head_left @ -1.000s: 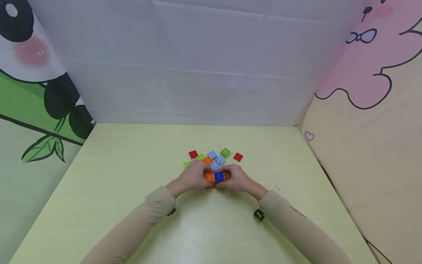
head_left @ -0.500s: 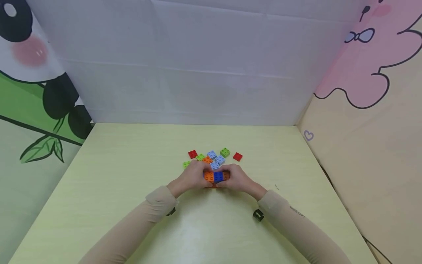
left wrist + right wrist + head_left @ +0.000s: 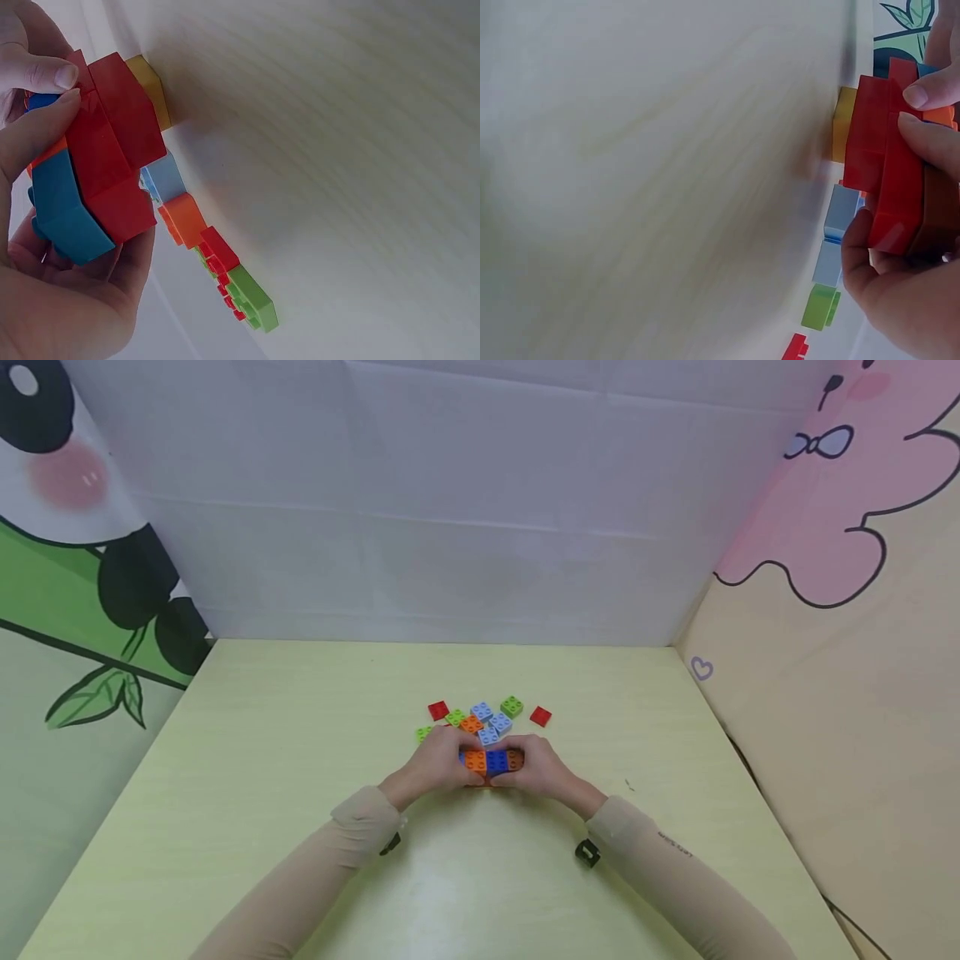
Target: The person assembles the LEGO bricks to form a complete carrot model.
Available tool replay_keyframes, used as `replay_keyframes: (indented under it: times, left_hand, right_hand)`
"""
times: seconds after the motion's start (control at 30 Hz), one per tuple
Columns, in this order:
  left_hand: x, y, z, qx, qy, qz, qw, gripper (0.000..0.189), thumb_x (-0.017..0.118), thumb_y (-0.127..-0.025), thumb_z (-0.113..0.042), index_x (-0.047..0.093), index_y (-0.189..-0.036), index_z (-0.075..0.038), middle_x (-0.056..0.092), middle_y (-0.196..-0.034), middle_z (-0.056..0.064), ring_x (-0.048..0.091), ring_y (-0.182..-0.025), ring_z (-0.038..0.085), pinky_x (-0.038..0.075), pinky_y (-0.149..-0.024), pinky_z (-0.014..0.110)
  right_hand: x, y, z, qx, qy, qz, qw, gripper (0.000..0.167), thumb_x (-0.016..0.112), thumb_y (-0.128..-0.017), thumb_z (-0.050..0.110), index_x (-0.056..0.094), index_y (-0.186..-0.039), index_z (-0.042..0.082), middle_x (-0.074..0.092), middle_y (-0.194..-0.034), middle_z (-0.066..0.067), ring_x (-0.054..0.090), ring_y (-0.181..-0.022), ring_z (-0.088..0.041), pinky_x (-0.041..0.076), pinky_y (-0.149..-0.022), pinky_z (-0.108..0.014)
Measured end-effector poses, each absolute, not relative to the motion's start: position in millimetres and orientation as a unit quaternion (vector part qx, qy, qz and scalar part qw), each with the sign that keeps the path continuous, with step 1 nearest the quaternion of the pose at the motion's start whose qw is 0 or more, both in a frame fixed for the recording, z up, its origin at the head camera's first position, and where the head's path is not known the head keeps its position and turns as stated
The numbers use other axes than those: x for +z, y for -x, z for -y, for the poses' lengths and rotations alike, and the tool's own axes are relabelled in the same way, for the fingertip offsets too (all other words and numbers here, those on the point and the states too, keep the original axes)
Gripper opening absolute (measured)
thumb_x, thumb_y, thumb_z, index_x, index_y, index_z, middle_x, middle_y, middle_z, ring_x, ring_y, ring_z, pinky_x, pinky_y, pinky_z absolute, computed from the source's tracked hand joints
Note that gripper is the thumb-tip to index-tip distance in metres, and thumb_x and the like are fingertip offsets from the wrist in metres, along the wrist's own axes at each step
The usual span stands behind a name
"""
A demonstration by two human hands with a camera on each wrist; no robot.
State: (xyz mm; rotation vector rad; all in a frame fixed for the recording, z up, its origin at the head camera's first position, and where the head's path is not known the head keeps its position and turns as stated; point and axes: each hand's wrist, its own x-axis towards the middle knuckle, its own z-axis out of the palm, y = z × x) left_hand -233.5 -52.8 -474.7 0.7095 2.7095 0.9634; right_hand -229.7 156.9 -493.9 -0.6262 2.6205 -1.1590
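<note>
Near the middle of the pale tabletop (image 3: 300, 718), a person's left hand (image 3: 438, 760) and right hand (image 3: 542, 765) are gripping a block of joined toy bricks (image 3: 491, 763) from opposite ends. The fingers of each hand are curling round its own end of the block, while both thumbs are pressing on the near side, their tips almost meeting across the red bricks (image 3: 127, 112). Along the top, an orange brick (image 3: 476, 761), a dark blue brick (image 3: 497, 762) and a brown brick (image 3: 515, 760) are sitting side by side, and a teal brick (image 3: 67, 206) is showing at the left end. A yellow brick (image 3: 152, 90) is peeking out on the tabletop side of the red ones; I cannot tell whether the block is touching the surface.

Just beyond the hands, loose pieces are lying in a cluster: three light blue bricks (image 3: 488, 736), a loose orange brick (image 3: 471, 724) and three green bricks (image 3: 512, 706), the leftmost partly hiding behind the left hand. One red piece (image 3: 438, 710) is resting at the cluster's far left, another red piece (image 3: 541, 717) slightly apart on the right.

Beige sleeves (image 3: 300, 877) are covering both forearms. Behind everything, a white backdrop (image 3: 450, 527) is standing between painted side walls, the right one bearing a pink figure (image 3: 832, 543).
</note>
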Motion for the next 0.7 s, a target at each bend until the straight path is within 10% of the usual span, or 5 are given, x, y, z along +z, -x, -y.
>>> replay_keyframes:
  times: [0.7]
  left_hand:
    - [-475.5, 230.7, 51.6, 0.343, -0.214, -0.907, 0.119, 0.037, 0.085, -0.072, -0.022, 0.075, -0.105, -0.01, 0.063, -0.099, -0.003, 0.048, -0.095, 0.019, 0.039, -0.085, 0.037]
  right_hand:
    - [-497.2, 226.7, -166.4, -0.371, 0.215, -0.897, 0.104, 0.05, 0.081, -0.074, 0.042, 0.064, -0.116, 0.021, 0.061, -0.109, 0.008, 0.054, -0.097, -0.013, 0.046, -0.083, -0.032]
